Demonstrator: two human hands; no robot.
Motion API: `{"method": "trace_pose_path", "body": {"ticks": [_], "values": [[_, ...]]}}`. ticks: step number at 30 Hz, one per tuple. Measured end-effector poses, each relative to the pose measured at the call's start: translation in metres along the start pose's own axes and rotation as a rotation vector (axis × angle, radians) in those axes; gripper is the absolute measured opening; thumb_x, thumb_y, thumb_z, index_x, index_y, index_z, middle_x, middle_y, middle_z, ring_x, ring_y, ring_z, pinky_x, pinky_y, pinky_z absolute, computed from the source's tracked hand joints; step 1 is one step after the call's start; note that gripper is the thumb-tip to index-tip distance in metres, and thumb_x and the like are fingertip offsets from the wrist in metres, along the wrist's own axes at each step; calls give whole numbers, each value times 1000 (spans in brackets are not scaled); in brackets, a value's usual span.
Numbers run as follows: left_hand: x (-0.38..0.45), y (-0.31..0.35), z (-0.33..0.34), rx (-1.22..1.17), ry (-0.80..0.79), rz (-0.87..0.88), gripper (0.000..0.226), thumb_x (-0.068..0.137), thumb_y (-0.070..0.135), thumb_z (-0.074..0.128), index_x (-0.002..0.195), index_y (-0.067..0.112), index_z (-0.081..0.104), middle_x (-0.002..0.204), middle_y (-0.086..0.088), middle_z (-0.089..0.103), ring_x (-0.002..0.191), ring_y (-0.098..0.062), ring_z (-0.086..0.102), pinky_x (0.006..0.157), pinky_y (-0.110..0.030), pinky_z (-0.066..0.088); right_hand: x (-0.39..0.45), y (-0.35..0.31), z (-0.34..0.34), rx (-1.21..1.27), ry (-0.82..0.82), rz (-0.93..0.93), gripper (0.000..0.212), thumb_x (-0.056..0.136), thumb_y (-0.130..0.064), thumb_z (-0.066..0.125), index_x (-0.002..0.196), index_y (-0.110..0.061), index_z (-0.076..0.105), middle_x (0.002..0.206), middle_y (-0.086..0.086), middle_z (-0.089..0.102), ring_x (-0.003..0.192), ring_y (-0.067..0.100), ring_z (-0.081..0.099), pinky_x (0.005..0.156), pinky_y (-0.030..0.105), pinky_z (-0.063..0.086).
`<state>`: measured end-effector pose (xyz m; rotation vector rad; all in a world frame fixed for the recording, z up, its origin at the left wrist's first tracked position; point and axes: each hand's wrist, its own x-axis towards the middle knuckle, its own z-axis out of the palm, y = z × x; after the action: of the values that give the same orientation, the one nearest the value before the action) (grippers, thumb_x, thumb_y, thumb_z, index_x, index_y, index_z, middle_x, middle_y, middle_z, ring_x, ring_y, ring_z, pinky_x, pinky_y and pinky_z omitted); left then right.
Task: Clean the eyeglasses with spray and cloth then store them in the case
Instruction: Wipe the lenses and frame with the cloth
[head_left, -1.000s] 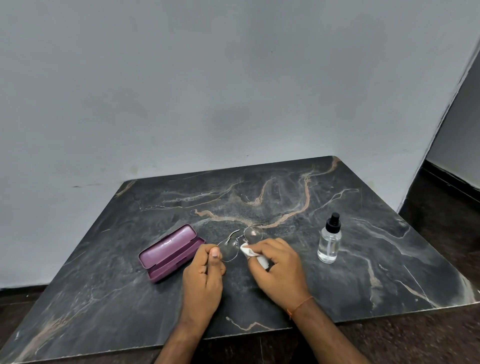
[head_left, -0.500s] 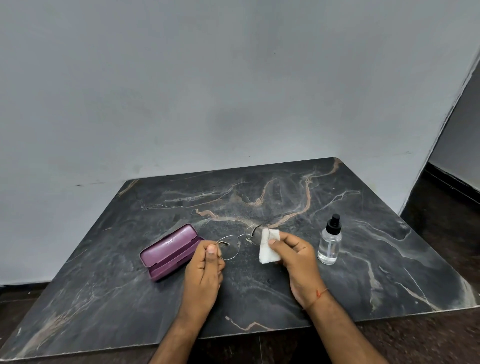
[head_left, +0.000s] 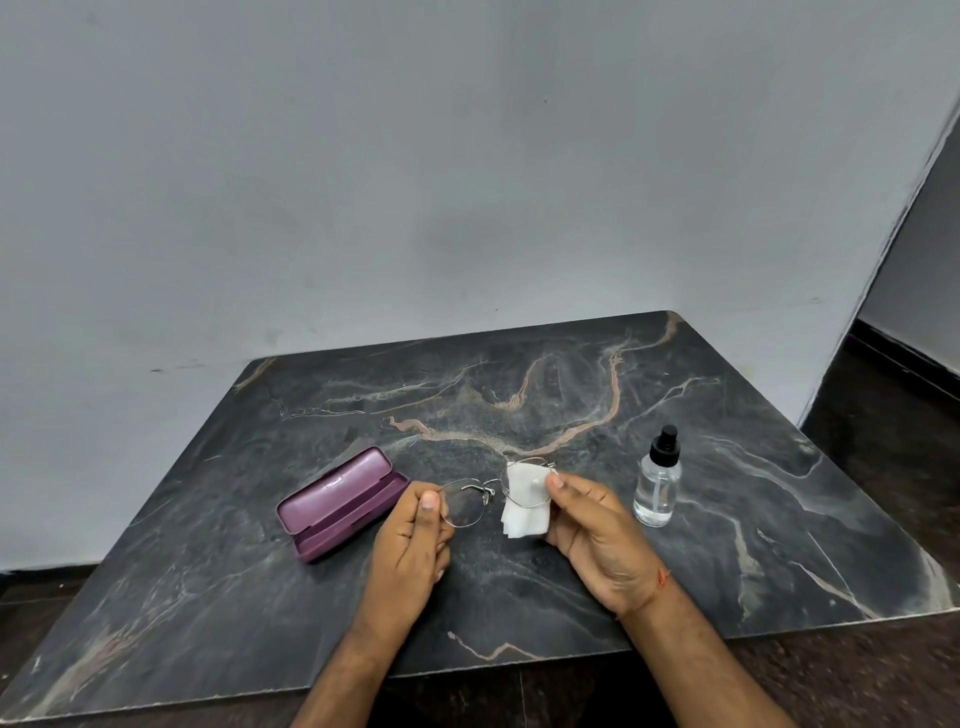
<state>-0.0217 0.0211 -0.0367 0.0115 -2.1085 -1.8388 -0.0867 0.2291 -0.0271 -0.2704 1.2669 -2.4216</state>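
Note:
Thin metal-rimmed eyeglasses (head_left: 470, 500) are held above the table between both hands. My left hand (head_left: 415, 540) pinches the left end of the frame, thumb on top. My right hand (head_left: 592, 525) holds a white cloth (head_left: 525, 506) against the right lens, the cloth showing behind and below that lens. A purple glasses case (head_left: 337, 501) lies open on the table just left of my left hand. A clear spray bottle (head_left: 657, 486) with a black cap stands upright to the right of my right hand.
The dark marble table (head_left: 571, 395) stands against a grey wall. Its front edge runs just under my forearms. A dark floor and doorway lie past the table's right side.
My right hand has drawn back from the lens, turned palm-up and spread the cloth out behind the right lens. The left hand has kept its grip on the frame.

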Motion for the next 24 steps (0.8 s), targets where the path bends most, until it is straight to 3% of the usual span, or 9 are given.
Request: {"method": "trace_pose_path", "body": {"ticks": [5,9,12,16,20,22,24], "values": [[-1,3,1,-8,-30,-6,32,109,39,41,82,30,57,66,8,39,55,-10,33,47,-26,34,1,-1,1,78,25,7,20,94,-16,73,105,-4,83,103,18,79,94,27,75,76,36,64],[-1,3,-1,-12,-35,-20,33,109,40,41,81,30,56,66,9,38,56,-10,33,47,-25,35,3,0,2,77,-81,77,56,74,-37,94,117,-6,79,111,17,77,95,26,73,70,33,55],[0,3,-2,-23,-18,-24,33,108,41,41,80,31,55,66,7,37,57,-11,33,48,-25,36,2,1,0,56,-115,104,60,71,-42,96,116,-5,79,115,19,77,97,26,75,70,33,56],[0,4,-2,-24,-9,-20,34,109,41,41,78,33,54,68,6,38,57,-12,33,47,-25,36,1,0,1,66,-107,94,43,76,-31,90,108,-3,82,105,18,80,90,24,77,71,33,61],[-1,5,-2,-29,-1,-16,34,108,40,41,78,33,55,68,7,41,56,-10,34,47,-24,36,3,0,1,117,-31,69,46,71,-27,97,105,-1,82,103,20,78,89,23,78,76,36,65],[-1,6,-1,-28,-8,-17,33,108,40,42,79,33,56,67,9,41,56,-9,34,47,-24,35,3,1,1,130,9,71,26,82,-19,84,104,-4,84,104,20,77,87,21,77,74,34,63],[-1,6,0,-29,-16,-23,33,108,40,42,79,33,57,67,9,41,56,-8,34,47,-25,34,4,0,2,120,-15,78,32,79,-24,89,106,-8,84,104,17,77,84,21,75,68,32,55]]}}
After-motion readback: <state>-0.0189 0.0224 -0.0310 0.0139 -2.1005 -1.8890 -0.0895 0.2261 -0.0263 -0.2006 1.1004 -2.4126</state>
